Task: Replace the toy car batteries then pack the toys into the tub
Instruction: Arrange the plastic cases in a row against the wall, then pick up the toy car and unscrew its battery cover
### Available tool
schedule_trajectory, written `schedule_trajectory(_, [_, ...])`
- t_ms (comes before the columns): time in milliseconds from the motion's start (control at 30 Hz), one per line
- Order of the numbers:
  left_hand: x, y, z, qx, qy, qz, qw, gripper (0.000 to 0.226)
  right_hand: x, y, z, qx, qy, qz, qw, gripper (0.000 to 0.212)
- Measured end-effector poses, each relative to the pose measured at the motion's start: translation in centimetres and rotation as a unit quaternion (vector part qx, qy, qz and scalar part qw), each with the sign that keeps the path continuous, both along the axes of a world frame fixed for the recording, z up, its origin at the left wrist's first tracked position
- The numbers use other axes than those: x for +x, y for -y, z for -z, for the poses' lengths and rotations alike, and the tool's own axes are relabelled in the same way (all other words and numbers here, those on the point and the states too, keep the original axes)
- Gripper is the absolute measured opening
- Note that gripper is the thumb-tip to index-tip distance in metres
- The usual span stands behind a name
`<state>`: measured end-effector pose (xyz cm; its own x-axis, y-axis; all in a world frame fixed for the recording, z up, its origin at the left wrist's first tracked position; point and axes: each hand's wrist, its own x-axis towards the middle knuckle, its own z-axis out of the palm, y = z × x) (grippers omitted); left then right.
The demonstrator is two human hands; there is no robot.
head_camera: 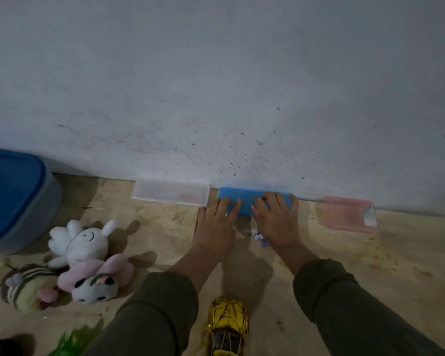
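A blue box (pixel 247 199) lies on the floor against the wall. My left hand (pixel 216 227) rests with its fingers on the box's left end. My right hand (pixel 276 219) lies spread over its right half, the thumb curling round the right end. Small batteries (pixel 260 238) lie on the floor between my wrists. The gold toy car (pixel 228 327) stands on the floor near me, between my forearms. The grey tub with a blue lid (pixel 13 199) sits at the far left.
A clear plastic box (pixel 170 194) lies left of the blue one and a pink box (pixel 347 214) to its right, all along the wall. Three plush toys (pixel 80 242) lie at the left. Something green (pixel 70 340) shows at the bottom left.
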<state>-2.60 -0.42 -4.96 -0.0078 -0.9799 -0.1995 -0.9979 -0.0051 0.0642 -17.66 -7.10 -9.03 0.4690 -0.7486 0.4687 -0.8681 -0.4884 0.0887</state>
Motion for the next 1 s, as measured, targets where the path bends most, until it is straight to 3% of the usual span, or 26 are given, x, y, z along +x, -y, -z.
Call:
schedule_trajectory(133, [2.0,-0.7,-0.6,-0.009,-0.023,-0.013,1.0,0.066,-0.2,-0.3,-0.6,0.031,-0.007,0.002,1.0,0.046])
schedule_trajectory(233, [4.4,-1.1,-1.1,-0.034,-0.028,-0.046,0.998,0.064,1.3,-0.7,-1.3,0.029,0.003,-0.003,1.0,0.032])
schedule_trajectory(433, [12.3,-0.8,-2.1,-0.061,0.001,-0.086,0.994,0.057,9.6,-1.8,-2.1,0.061,-0.022,-0.112,0.992,0.032])
schedule_trajectory(600, [17.9,-0.4,-1.6,-0.03,-0.013,-0.079,0.996,0.061,17.6,-4.3,-1.1,0.215,-0.102,-0.071,0.969,0.066])
schedule_trajectory(800, [20.1,0.8,-1.4,-0.029,-0.034,-0.034,0.998,0.07,21.0,-5.0,-2.2,0.246,-0.23,0.01,0.941,0.065])
schedule_trajectory(933, [20.7,1.0,-0.9,-0.067,-0.061,-0.039,0.995,0.044,22.2,-3.6,-3.5,0.263,-0.337,0.003,0.904,0.06])
schedule_trajectory(1000, [20.7,0.9,-1.0,-0.068,-0.073,-0.038,0.994,0.04,22.0,-3.2,-3.3,0.23,-0.346,-0.007,0.91,0.063])
